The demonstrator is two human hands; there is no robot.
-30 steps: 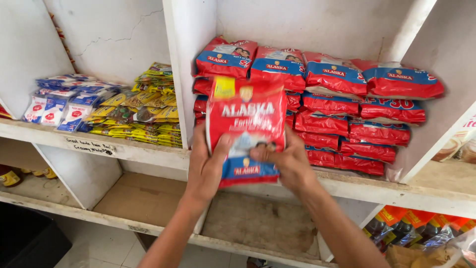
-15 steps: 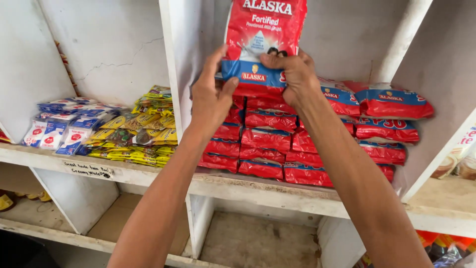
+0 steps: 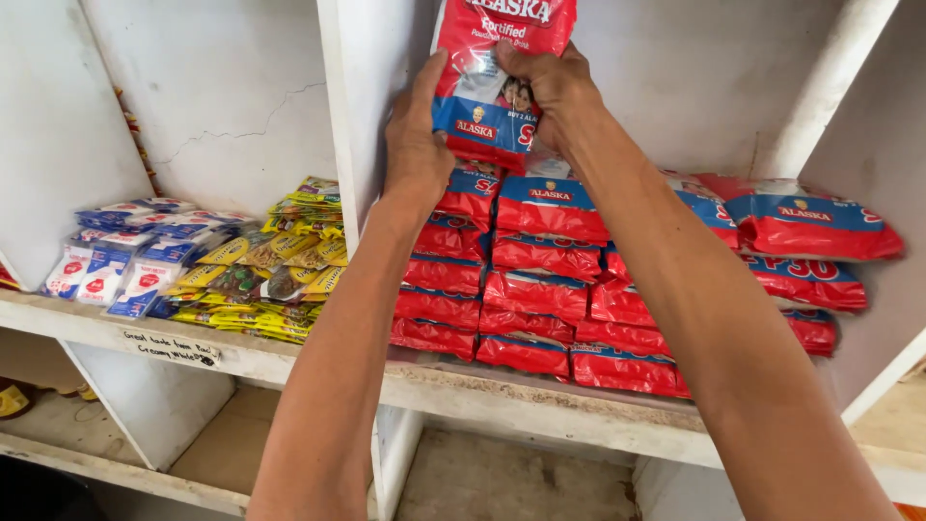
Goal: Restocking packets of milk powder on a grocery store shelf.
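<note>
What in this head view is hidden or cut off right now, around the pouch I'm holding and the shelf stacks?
- Held red pouch: its top is cut off by the upper frame edge; the left hand and right hand cover its sides.
- Stacked red pouches: both forearms hide part of the piles, so no count.
- Blue and white sachets: too small to tell apart.
- Lower shelf: cut off by the bottom edge.

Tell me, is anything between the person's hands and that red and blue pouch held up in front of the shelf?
Nothing visible. The left hand and right hand both grip the red and blue pouch directly, above the stacked pouches in the white shelf compartment.
</note>
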